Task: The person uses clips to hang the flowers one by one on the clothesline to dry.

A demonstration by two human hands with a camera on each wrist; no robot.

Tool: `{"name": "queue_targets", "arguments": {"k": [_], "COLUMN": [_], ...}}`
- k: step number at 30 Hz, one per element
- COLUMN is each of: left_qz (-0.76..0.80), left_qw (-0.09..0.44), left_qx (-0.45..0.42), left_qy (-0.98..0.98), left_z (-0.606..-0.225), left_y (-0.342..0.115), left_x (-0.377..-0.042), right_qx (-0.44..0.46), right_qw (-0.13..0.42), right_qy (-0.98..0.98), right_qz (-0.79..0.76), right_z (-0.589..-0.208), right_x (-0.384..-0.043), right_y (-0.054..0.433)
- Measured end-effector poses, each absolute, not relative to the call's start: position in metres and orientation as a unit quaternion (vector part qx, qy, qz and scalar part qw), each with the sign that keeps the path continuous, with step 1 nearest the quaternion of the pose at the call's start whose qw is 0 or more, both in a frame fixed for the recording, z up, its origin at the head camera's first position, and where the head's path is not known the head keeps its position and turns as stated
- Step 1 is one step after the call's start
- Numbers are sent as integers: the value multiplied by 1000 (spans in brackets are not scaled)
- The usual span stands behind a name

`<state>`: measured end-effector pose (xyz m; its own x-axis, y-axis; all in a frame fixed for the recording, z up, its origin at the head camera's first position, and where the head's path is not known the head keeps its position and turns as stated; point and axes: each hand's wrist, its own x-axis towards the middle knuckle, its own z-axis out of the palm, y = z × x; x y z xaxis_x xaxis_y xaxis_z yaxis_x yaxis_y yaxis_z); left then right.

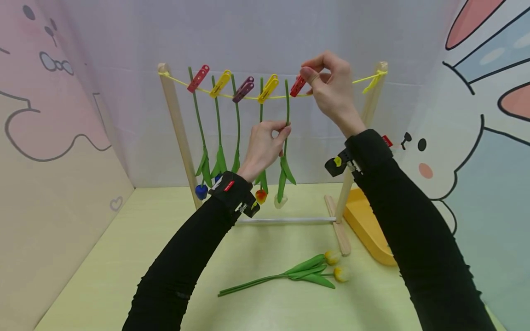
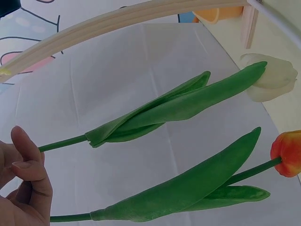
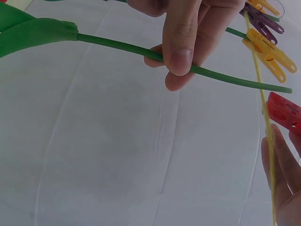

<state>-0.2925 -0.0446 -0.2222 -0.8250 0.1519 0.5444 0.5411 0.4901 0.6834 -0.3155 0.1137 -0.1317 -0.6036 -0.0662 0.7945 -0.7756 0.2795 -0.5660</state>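
My left hand (image 1: 264,146) pinches the green stem of an upside-down white tulip (image 1: 280,201) between thumb and fingers. The stem's cut end rises past the yellow cord (image 1: 248,97), as the right wrist view also shows. Just right of that stem, my right hand (image 1: 334,89) grips a red clothespin (image 3: 283,112) by its handles, its tip close to the cord. I cannot tell whether its jaws are parted. Further left, red, yellow and purple (image 1: 243,89) clothespins hold several tulips head-down, including a blue tulip (image 1: 201,191) and an orange-red tulip (image 2: 288,153).
Wooden posts (image 1: 179,133) carry the cord, with a pale crossbar (image 1: 290,220) low between them. Yellow tulips (image 1: 308,271) lie on the table in front. A yellow tray (image 1: 366,225) stands at right, partly hidden by my right arm. Printed panels flank the table.
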Motion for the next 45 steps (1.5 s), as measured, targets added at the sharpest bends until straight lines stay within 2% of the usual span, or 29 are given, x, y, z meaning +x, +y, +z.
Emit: {"name": "queue_targets", "arguments": {"k": [6,17,45], "left_qz": [-466,-465,-465], "left_qw": [202,197,180], "left_qx": [-203,-203,-192], "left_qy": [-837,-839,-845], "left_z": [-222,-221,-217], "left_y": [-45,-46,-46], "left_x": [-292,-292,-290], "right_qx": [294,263,253], "right_qw": [355,332,349], "right_qy": [-726,-750,-753], "right_qz": [511,508,497], "right_z": [-134,-131,-131], "right_x": [-318,-314,-314], "right_y": [112,110,105]}}
